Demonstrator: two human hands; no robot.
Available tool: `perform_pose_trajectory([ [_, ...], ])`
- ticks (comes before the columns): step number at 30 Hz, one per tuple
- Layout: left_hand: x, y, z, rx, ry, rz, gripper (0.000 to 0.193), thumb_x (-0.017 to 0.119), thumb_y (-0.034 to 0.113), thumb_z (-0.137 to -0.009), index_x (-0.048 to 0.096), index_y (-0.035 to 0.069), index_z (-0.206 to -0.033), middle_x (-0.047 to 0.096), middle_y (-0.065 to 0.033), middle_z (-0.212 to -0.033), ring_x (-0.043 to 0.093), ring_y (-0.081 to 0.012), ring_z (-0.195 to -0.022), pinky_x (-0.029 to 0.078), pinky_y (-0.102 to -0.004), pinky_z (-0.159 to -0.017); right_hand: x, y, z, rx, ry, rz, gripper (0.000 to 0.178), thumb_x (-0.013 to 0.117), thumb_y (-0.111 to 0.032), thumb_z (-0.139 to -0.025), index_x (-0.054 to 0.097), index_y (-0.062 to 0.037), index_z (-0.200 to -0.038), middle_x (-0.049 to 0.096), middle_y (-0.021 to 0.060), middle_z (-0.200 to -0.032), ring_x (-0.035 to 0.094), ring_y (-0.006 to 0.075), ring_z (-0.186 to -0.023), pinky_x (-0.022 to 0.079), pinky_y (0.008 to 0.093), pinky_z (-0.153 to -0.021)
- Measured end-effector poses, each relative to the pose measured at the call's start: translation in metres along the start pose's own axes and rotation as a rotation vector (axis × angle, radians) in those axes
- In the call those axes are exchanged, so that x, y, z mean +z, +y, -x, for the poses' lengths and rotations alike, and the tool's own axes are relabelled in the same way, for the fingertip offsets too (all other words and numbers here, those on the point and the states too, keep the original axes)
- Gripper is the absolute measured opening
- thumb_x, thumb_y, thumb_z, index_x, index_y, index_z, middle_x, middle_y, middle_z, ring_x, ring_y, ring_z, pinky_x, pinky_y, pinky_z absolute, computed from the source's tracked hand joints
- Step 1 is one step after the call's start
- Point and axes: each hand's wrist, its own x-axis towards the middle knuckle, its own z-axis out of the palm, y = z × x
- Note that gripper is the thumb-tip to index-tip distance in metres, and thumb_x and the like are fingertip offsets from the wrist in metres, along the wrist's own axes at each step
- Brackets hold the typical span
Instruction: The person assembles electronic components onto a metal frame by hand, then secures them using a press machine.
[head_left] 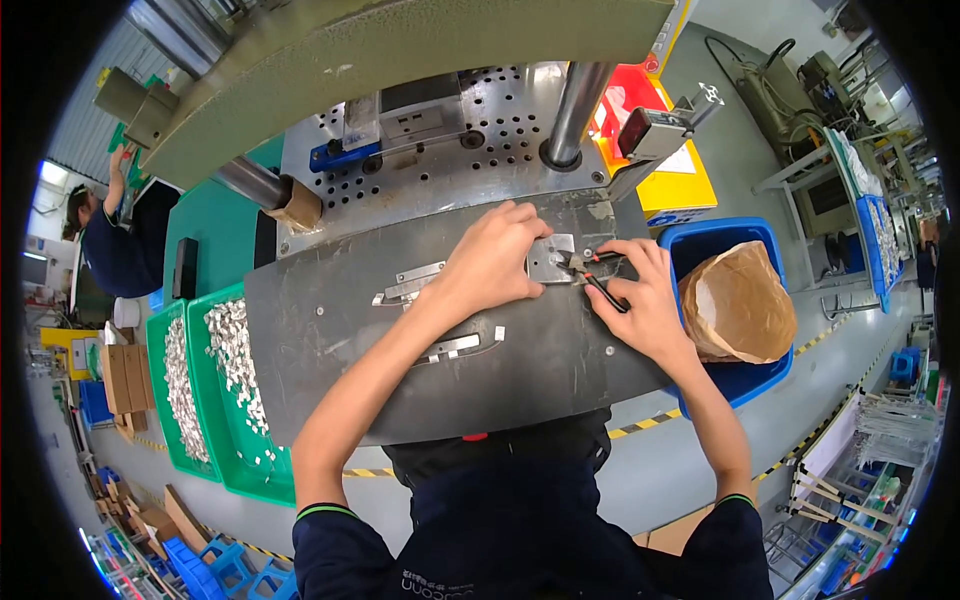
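Observation:
My right hand [645,302] is closed around cutting pliers [612,299] with black handles and a touch of red. The jaws of the pliers meet the right side of a small silvery metal block [546,256] on the dark worktable. My left hand [497,252] grips that block from its left, fingertips at its far edge and thumb at its near edge. Whatever the jaws bite on is too small to make out. Just left of my left hand lies a slotted metal bar [411,283]. A second bar [452,347] and a small white piece [499,333] rest closer to me.
A press bed [500,150] with round posts stands beyond the dark worktable [330,370]. Green trays [275,462] of small pale parts sit at left. At right, a blue bin [690,236] holds a brown paper bag [742,310]. Another person [115,240] works at far left.

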Motion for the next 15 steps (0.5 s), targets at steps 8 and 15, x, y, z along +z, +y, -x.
perform_pose_trajectory([
  [8,-0.003,-0.002,0.002,-0.023,-0.009,0.068,0.061,0.091,0.016,-0.057,0.073,-0.005,-0.111,0.068,-0.0162,-0.104,0.064,-0.0359,-0.104,0.054,-0.0436,-0.097,-0.007,0.001,-0.018,-0.078,-0.135,-0.031,0.029,0.081,-0.019,-0.082,0.068,-0.0013,-0.064,0.067,0.0078,-0.119,0.056,0.0275,-0.110,0.042,0.0405,-0.092],
  [15,0.002,0.004,0.002,-0.043,-0.004,0.001,0.062,0.092,0.022,-0.062,0.071,-0.004,-0.115,0.068,-0.0161,-0.108,0.063,-0.0353,-0.110,0.053,-0.0439,-0.099,0.020,-0.001,0.002,0.073,-0.094,-0.161,0.029,0.076,-0.014,-0.092,0.066,0.0026,-0.070,0.066,0.0106,-0.090,0.059,0.0278,-0.063,0.050,0.0355,-0.066],
])
